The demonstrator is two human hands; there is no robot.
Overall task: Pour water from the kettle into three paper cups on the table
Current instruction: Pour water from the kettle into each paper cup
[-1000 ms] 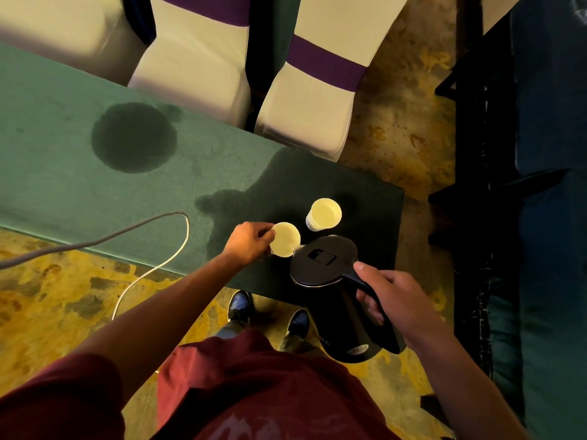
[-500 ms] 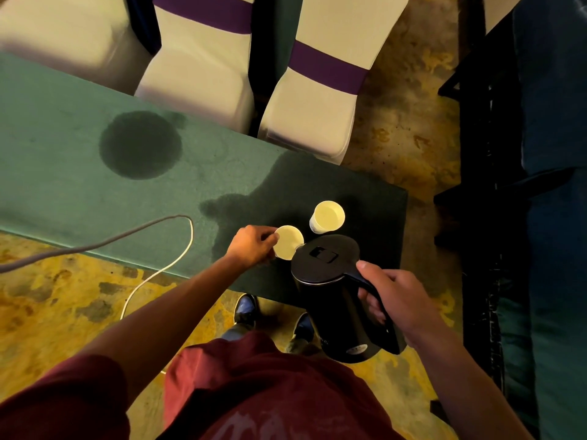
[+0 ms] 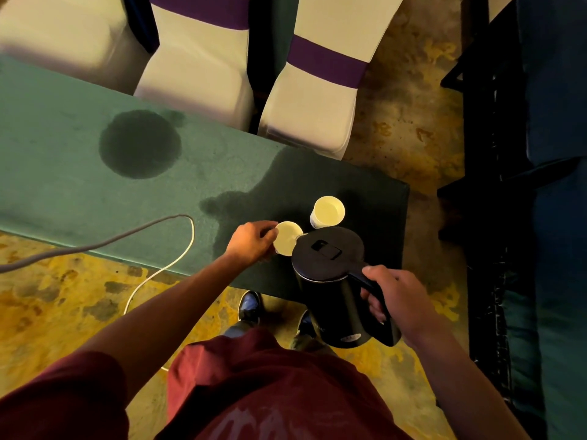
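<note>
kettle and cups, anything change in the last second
Little changed. The kettle, gripped by the right hand, edged closer until its spout meets the cup that the left hand steadies. Both grips held; the second cup stayed put on the table.

My kettle [image 3: 330, 274]: smooth black plastic, semi-gloss, with a thin bright metal band under the lid. My cups [image 3: 327, 211]: matt pale paper. Table [image 3: 63, 160]: covered in matt green cloth of felt-like nap, darkened in wet patches. Chairs [image 3: 197, 74]: matt white cloth covers with purple bands. Floor [image 3: 47, 296]: mottled, dull sheen. My shirt [image 3: 270, 392]: matt maroon cloth.
</note>
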